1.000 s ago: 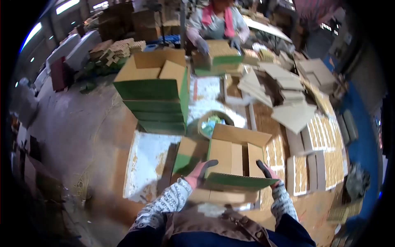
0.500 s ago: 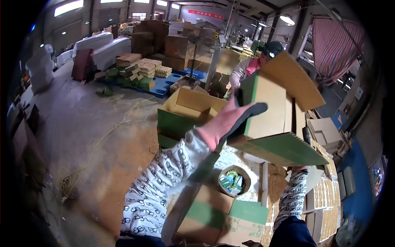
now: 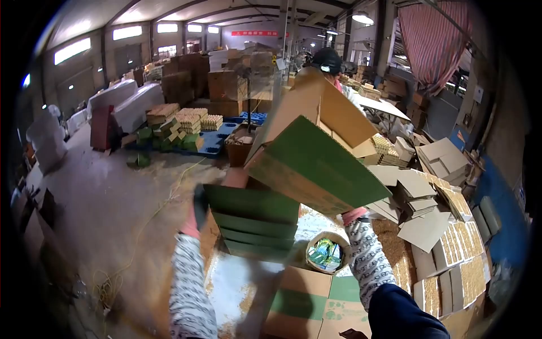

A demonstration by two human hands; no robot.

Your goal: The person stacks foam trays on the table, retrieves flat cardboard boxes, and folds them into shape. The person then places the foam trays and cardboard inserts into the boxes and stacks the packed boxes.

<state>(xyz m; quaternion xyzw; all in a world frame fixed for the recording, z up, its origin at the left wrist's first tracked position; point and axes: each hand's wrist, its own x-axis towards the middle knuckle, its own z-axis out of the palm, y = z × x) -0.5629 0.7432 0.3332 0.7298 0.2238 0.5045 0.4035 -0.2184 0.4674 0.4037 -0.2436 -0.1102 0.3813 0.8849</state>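
My right hand (image 3: 354, 215), in a pink glove, grips the lower edge of a raised, tilted cardboard box (image 3: 322, 164) with a green side; its fingers are mostly hidden behind the cardboard. My left hand (image 3: 196, 213), in a pink and dark glove, is closed at the left edge of a second green-sided box (image 3: 254, 217), below and left of the raised one. Its fingertips are partly blurred. Below the boxes, a round container (image 3: 309, 253) holds green and blue packets. Flattened green and brown cardboard (image 3: 296, 294) lies in front of me.
A co-worker in a dark cap (image 3: 327, 59) stands behind the raised box. Loose cardboard sheets (image 3: 420, 195) and trays of brown material (image 3: 460, 243) lie at the right. Egg trays (image 3: 192, 120) sit on a blue pallet (image 3: 217, 138) at the back left. Yellow cord (image 3: 107, 288) trails over the floor.
My left hand has left the raised box and moved down and left to the other box. The raised box has swung left and turned, its green side now facing me. The view has shifted.
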